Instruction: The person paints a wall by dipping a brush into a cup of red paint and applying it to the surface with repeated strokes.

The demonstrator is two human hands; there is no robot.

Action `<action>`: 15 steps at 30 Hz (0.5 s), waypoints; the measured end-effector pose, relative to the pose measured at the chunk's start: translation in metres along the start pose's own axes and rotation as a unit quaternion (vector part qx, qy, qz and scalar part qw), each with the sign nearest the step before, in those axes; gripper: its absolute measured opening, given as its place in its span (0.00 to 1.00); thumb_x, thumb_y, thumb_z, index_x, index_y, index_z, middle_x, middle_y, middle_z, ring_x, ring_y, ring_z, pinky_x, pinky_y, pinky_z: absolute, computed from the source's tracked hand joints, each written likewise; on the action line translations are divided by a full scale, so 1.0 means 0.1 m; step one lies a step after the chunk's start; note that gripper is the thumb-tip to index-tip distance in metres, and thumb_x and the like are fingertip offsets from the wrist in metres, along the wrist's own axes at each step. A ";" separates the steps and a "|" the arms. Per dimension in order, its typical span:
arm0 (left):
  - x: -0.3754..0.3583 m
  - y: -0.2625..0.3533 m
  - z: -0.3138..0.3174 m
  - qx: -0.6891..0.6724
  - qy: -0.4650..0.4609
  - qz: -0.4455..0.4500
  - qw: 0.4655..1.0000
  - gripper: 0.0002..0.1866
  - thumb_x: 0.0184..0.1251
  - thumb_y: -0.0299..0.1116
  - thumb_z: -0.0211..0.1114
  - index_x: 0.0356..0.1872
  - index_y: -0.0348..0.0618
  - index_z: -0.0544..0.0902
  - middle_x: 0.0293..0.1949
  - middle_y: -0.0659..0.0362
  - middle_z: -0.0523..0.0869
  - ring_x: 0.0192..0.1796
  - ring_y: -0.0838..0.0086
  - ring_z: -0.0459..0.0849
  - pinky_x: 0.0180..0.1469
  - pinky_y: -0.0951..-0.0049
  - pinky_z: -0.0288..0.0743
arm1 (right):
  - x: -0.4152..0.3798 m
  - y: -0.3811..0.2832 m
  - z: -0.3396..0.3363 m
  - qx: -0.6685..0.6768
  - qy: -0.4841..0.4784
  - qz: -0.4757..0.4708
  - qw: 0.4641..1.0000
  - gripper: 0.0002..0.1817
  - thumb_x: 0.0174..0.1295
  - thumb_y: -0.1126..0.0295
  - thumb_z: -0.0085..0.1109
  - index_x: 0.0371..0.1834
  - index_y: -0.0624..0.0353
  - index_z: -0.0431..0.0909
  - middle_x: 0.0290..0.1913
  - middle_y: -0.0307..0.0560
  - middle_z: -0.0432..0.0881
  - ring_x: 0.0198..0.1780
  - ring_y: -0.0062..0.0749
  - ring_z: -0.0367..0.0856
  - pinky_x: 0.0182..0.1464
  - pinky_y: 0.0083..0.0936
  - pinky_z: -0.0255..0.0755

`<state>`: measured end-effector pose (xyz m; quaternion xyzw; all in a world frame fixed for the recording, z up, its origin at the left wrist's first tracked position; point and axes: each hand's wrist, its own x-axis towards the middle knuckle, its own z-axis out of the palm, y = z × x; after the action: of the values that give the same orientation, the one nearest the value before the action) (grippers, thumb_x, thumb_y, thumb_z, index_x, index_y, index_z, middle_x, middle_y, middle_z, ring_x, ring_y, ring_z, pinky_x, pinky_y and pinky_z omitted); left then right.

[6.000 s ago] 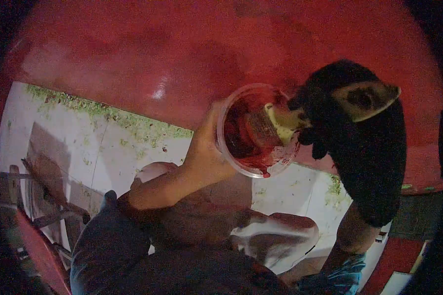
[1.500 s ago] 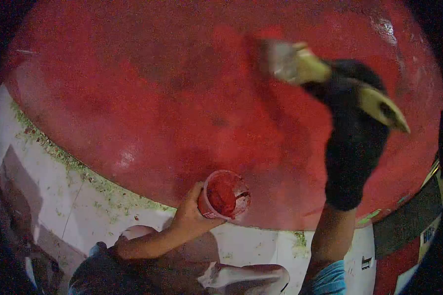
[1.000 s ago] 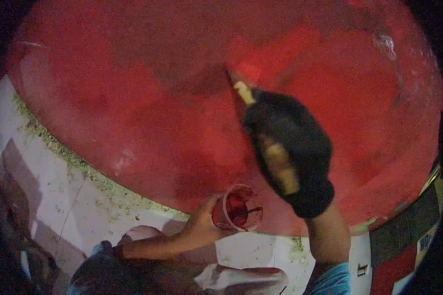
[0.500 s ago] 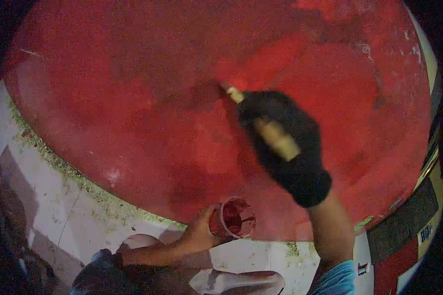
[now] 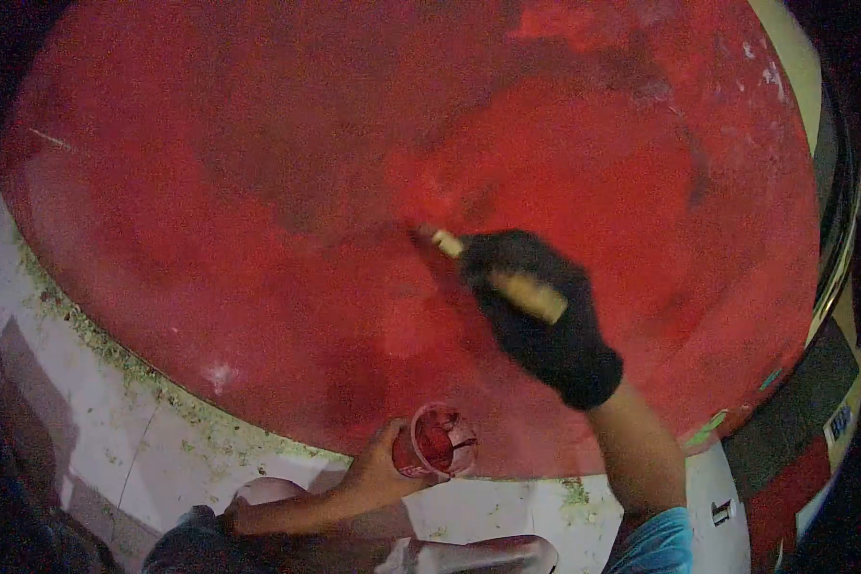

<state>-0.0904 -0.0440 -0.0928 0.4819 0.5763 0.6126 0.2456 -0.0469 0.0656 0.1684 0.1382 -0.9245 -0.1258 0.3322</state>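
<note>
My right hand [image 5: 536,311], in a black glove, is closed around a paintbrush [image 5: 447,242] with a pale wooden handle. The brush's dark tip points up and left and is at the red painted surface [image 5: 287,316]. Bare and low in the view, my left hand [image 5: 378,471] grips a clear cup [image 5: 435,442] of dark red paint near the surface's lower edge. Brighter red shows around the gloved hand, duller and darker red to the left.
Pale tiles [image 5: 143,440] with greenish debris run along the curved lower left edge. My legs are at the bottom. On the right lie a dark mat [image 5: 794,402], a red panel [image 5: 784,493] and a small metal fitting [image 5: 723,514].
My right hand and the brush have moved down and slightly left over the surface. The whole view has shifted a little. My left hand still holds the cup.
</note>
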 end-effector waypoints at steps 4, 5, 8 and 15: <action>0.01 0.02 -0.01 -0.066 -0.007 0.034 0.997 0.42 0.34 0.45 0.77 0.51 0.37 0.66 0.48 0.48 0.74 0.52 0.59 0.75 0.53 0.63 0.69 | 0.43 0.44 -0.76 -0.232 0.124 0.110 0.958 0.04 0.59 0.74 0.51 0.34 0.59 0.75 0.32 0.43 0.78 0.37 0.31 0.79 0.41 0.23 0.70; 0.07 -0.07 0.03 -0.061 -0.002 0.034 0.998 0.42 0.34 0.45 0.77 0.52 0.37 0.66 0.48 0.48 0.74 0.52 0.59 0.74 0.53 0.63 0.69 | 0.53 0.61 -0.96 -0.300 0.151 0.116 0.935 0.05 0.59 0.74 0.50 0.35 0.60 0.76 0.33 0.42 0.79 0.38 0.29 0.79 0.42 0.22 0.70; 0.07 -0.11 0.07 -0.069 -0.001 0.030 0.997 0.43 0.34 0.45 0.78 0.52 0.38 0.66 0.49 0.48 0.74 0.52 0.60 0.74 0.53 0.63 0.69 | 0.59 0.59 -1.00 -0.280 0.238 0.093 0.925 0.06 0.59 0.74 0.51 0.37 0.62 0.76 0.36 0.41 0.80 0.39 0.27 0.79 0.44 0.21 0.70; 0.02 0.03 0.07 -0.067 0.003 0.017 0.998 0.42 0.36 0.45 0.77 0.53 0.39 0.65 0.49 0.50 0.73 0.53 0.62 0.73 0.54 0.65 0.69 | -0.29 -0.05 0.34 0.163 -0.046 0.111 0.979 0.14 0.55 0.75 0.45 0.46 0.60 0.73 0.46 0.51 0.76 0.51 0.42 0.74 0.53 0.32 0.67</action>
<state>-0.0841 -0.0395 -0.0901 0.4723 0.5262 0.6555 0.2653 -0.0465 0.0758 0.1250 0.0809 -0.9564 0.0582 0.2746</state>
